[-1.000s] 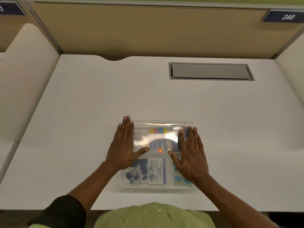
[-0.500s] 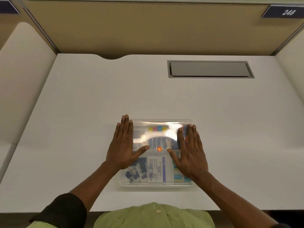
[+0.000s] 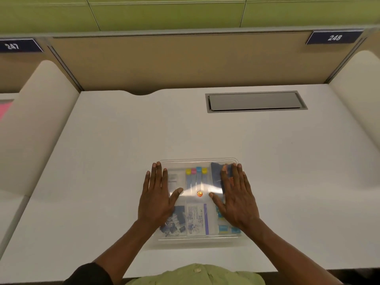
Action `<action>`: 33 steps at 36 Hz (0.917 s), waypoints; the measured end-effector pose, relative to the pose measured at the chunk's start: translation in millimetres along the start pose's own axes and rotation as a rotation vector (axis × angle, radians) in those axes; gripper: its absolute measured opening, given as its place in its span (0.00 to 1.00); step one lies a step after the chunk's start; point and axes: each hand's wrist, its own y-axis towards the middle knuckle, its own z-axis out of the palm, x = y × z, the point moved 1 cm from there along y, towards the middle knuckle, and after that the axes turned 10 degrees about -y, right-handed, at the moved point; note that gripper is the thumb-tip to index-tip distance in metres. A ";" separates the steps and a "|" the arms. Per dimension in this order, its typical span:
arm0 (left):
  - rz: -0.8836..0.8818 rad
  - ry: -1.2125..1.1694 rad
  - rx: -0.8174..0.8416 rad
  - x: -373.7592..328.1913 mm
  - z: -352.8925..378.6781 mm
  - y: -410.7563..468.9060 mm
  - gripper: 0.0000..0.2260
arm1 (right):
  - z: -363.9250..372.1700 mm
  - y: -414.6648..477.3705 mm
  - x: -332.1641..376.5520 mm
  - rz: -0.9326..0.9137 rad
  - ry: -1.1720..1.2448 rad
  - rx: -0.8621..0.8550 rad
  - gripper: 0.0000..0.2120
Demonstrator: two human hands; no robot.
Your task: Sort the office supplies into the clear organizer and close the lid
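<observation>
The clear organizer (image 3: 197, 237) lies on the white desk near its front edge, with its transparent lid (image 3: 197, 184) down over the compartments. Through the lid I see coloured markers (image 3: 196, 171), dark binder clips (image 3: 174, 225), a printed label card (image 3: 196, 220) and small blue items (image 3: 224, 228). An orange round sticker (image 3: 199, 193) sits at the lid's centre. My left hand (image 3: 157, 198) rests flat on the lid's left side, fingers spread. My right hand (image 3: 238, 199) rests flat on the right side, covering a dark blue item (image 3: 216, 171).
The white desk (image 3: 123, 151) stretches away to a tan partition. A grey recessed cable hatch (image 3: 255, 101) sits at the back right. Curved white side dividers (image 3: 35, 120) rise at both sides. Number plates 247 (image 3: 12, 46) and 248 (image 3: 334, 38) hang on the partition.
Both hands stay flat on the lid in the same spots. Only the head camera has tilted up, showing more of the partition and the green wall.
</observation>
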 end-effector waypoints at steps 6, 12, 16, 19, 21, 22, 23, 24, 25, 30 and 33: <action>-0.018 -0.158 -0.026 -16.2 5.5 -39.2 0.42 | 1.4 -1.0 -1.6 -0.005 -0.017 -0.004 0.45; 0.035 -0.145 -0.036 -15.4 9.1 -58.7 0.43 | 2.2 -1.5 -2.0 0.007 -0.014 0.003 0.45; 0.031 -0.110 -0.040 -14.9 12.1 -58.6 0.42 | 2.0 -1.4 -2.2 0.012 -0.019 0.009 0.45; 0.038 -0.048 -0.052 -15.7 12.5 -59.1 0.41 | 4.0 -1.1 -2.9 0.004 -0.010 0.004 0.45; 0.042 -0.012 -0.040 -17.4 10.3 -59.8 0.41 | 4.6 -0.8 -2.5 -0.001 -0.012 -0.002 0.46; 0.037 0.002 -0.028 -17.9 9.5 -59.8 0.41 | 4.8 -0.4 -2.8 0.001 -0.010 -0.003 0.46; 0.039 0.018 -0.021 -17.6 9.6 -59.0 0.41 | 5.0 -0.4 -2.8 0.001 -0.007 -0.009 0.46; 0.037 0.027 -0.013 -18.0 9.6 -59.0 0.42 | 5.4 -0.5 -2.8 0.003 -0.006 -0.011 0.46; 0.041 0.034 -0.014 -17.5 10.9 -59.3 0.42 | 7.0 -1.3 -3.1 0.002 -0.005 -0.014 0.46; 0.085 0.064 -0.018 -22.6 6.9 -55.2 0.42 | 5.0 1.1 -5.6 0.019 0.066 -0.009 0.47; 0.109 0.028 -0.050 -27.6 3.4 -45.8 0.43 | 1.1 1.7 -1.7 0.041 0.158 -0.001 0.47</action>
